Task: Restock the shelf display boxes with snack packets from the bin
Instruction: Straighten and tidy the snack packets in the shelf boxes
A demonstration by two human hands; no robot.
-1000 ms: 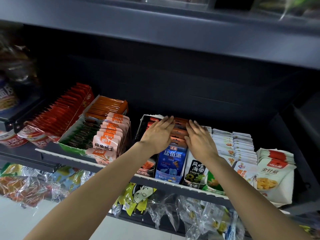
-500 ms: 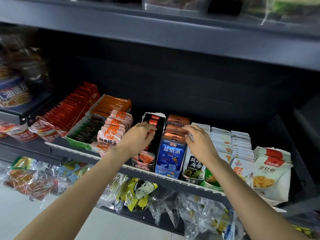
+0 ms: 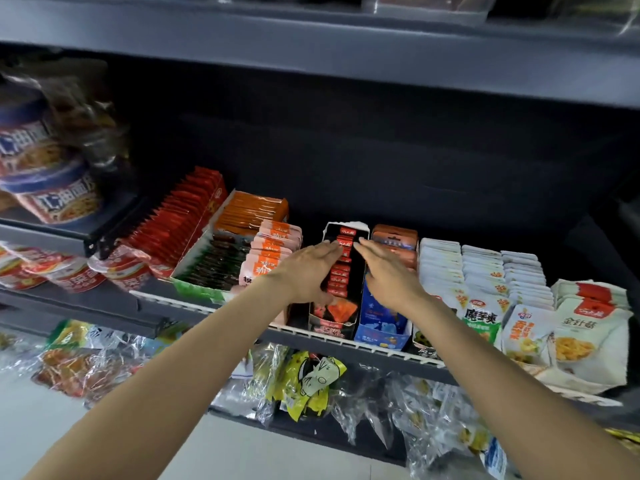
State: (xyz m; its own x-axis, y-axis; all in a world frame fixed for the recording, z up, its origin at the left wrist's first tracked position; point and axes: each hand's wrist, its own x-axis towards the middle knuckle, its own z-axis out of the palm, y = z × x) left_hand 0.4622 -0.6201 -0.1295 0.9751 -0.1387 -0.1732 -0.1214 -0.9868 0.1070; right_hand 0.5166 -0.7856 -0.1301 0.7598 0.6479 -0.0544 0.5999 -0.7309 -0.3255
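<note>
— Black card, that display box [image 3: 334, 271], with red-topped snack packets [image 3: 341, 268] standing in a row down its middle. It sits right between my two hands on the shelf [image 3: 381, 349].

— And what's each grip doing?

— Both wide, holding nothing. My left hand [image 3: 304, 275] lies flat along the box's left side, fingers straight and pointing to the back, fingertips near the rear packets. My right hand [image 3: 388, 271] is flat along the right side, over the edge where the blue box [image 3: 381, 323] stands just beside it.

— So which step is this?

— Squaring up, I'd say. The packets look seated already, and I'm pressing the row in from both sides so it stands neat. This box seems nearly full, though its far end may have a small gap; I can't tell for sure.

— What comes next?

— I'd guess fetching more stock. The bin isn't anywhere I can see, so that means lifting both hands off and turning away from the shelf. To the right of my right hand the white packet rows [image 3: 485, 271] look well filled; left of my left hand the pink packets [image 3: 273, 251] lean a little, so they may want straightening too.
</note>
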